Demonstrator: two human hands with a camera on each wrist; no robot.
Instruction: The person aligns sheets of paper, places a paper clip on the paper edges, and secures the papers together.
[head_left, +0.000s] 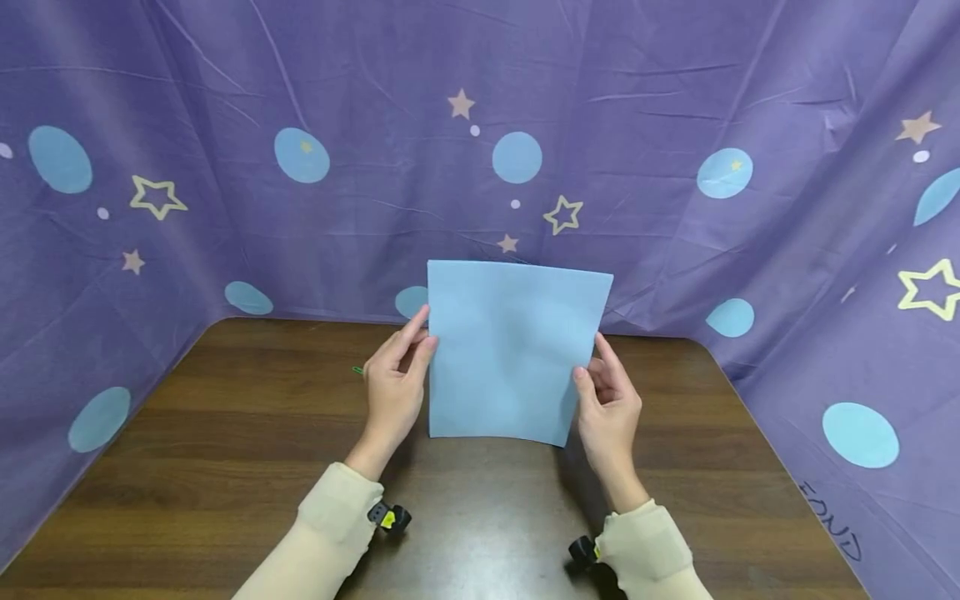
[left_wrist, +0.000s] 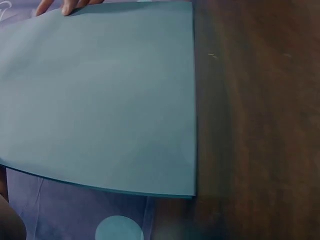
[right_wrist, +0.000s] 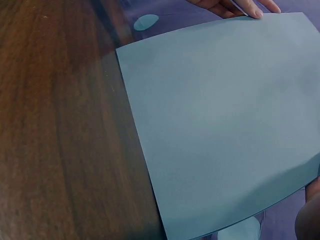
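A light blue sheet of paper (head_left: 513,354), roughly square, is held up over the table in the head view. My left hand (head_left: 397,383) pinches its left edge between thumb and fingers. On the opposite edge, my right hand (head_left: 609,412) grips it the same way, thumb on the near face. The sheet bows slightly. In the left wrist view the paper (left_wrist: 105,100) shows a doubled lower edge; whether it is folded or stacked I cannot tell. The right wrist view shows the same paper (right_wrist: 220,115) from the other side edge. Fingers behind it are partly hidden.
A brown wooden table (head_left: 247,442) lies beneath the hands. Purple cloth (head_left: 375,150) with stars and dots surrounds it at the back and sides. A small green thing (head_left: 357,370) shows beside the left hand, too small to identify. Dark wrist cameras (head_left: 393,518) sit below the cuffs.
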